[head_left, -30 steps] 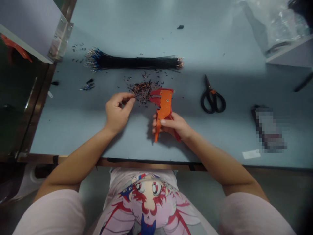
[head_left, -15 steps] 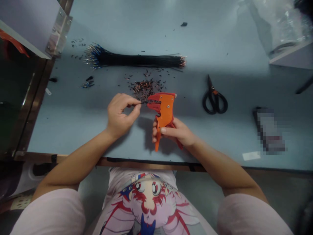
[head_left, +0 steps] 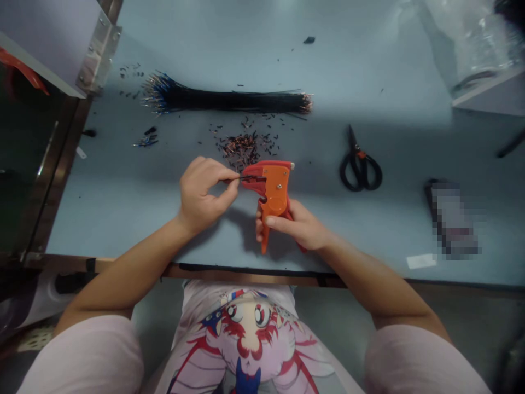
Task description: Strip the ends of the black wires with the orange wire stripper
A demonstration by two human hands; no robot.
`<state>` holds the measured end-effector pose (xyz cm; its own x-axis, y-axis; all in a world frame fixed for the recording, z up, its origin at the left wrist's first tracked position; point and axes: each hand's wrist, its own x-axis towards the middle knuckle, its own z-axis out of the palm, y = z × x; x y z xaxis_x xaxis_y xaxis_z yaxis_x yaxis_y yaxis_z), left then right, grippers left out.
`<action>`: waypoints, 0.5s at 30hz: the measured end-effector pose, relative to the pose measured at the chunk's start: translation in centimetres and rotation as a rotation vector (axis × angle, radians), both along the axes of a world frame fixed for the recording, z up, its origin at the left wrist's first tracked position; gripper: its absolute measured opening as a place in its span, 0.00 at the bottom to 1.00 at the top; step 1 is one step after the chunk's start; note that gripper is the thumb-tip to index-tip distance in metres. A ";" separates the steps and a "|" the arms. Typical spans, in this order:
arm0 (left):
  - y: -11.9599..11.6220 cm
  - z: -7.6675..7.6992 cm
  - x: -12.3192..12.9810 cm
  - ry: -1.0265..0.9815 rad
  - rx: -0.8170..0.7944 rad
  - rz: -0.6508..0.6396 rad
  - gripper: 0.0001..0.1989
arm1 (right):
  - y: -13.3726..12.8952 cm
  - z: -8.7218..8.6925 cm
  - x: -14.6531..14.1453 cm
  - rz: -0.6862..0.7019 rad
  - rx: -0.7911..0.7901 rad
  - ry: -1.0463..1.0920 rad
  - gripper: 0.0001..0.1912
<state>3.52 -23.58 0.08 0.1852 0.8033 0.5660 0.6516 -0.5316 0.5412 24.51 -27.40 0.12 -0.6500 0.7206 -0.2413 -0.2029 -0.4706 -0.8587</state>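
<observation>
Between thumb and forefinger, my left hand (head_left: 208,189) pinches a thin black wire (head_left: 245,178), whose end reaches into the jaws of the wire stripper (head_left: 275,191). My right hand (head_left: 301,223) is wrapped round the handles of this orange and red tool, the thumb lying along the near side. The red jaws look nearly closed around the wire. Just beyond them lies a heap of black and copper wire scraps (head_left: 240,148). Farther back, a long bundle of black wires (head_left: 229,100) stretches sideways, with blue and silver tips at left and bare copper ends at right.
Black-handled scissors (head_left: 360,164) lie to the right, points away from me. A pixelated object (head_left: 453,218) and a white label (head_left: 421,261) are farther right. A few blue-tipped pieces (head_left: 145,140) lie at left. Clear plastic bags (head_left: 484,44) are at the back right.
The stripper's jaws, apart before, have come together around the wire. Its head has tipped slightly toward my left hand, which has shifted a little to the right.
</observation>
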 end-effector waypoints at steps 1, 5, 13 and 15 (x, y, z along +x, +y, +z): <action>0.0 0.0 0.0 -0.001 0.002 0.000 0.02 | 0.0 0.0 0.0 -0.004 0.001 -0.002 0.13; 0.0 0.1 0.0 -0.057 0.054 -0.039 0.01 | 0.0 0.0 0.1 -0.024 -0.005 -0.005 0.13; -0.1 0.3 0.1 -0.078 -0.013 -0.034 0.02 | 0.1 0.1 0.1 -0.005 0.007 0.006 0.11; -0.1 0.2 0.1 -0.097 -0.016 -0.038 0.02 | 0.1 0.1 0.1 0.004 0.001 0.008 0.10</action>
<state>3.61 -23.71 0.33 0.1607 0.8057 0.5701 0.5756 -0.5457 0.6090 24.65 -27.31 0.27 -0.6548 0.7182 -0.2353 -0.2080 -0.4706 -0.8575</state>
